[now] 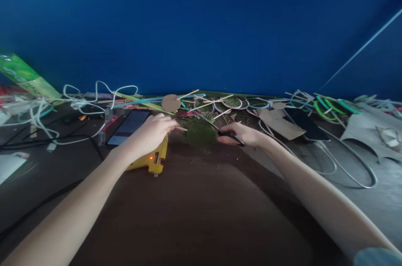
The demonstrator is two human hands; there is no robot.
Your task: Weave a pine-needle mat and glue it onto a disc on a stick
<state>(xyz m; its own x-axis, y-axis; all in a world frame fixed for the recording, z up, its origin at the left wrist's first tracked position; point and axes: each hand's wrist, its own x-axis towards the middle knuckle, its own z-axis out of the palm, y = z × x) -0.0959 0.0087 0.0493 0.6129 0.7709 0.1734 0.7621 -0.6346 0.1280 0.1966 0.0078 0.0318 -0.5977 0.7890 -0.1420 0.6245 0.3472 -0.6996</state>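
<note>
My left hand (161, 127) is closed on a thin pale stick (181, 128). At the stick's far end is a round green disc (201, 135) with ragged, grass-like edges. My right hand (240, 134) grips black-handled scissors (230, 135), their blades pointing up and left along the disc's upper right edge. Whether the blades touch the disc I cannot tell. Below my left wrist lies a yellow glue gun (150, 160) with a small orange light on, partly hidden by my forearm. Green clippings (204, 153) are scattered on the dark table under the disc.
A phone (125, 130) lies left of my left hand, another phone (306, 123) at the right. Behind the disc are a brown cardboard circle (171, 102), sticks and pale rings (232, 102). White cables (47, 121) tangle at the left; a blue wall (201, 27) stands behind.
</note>
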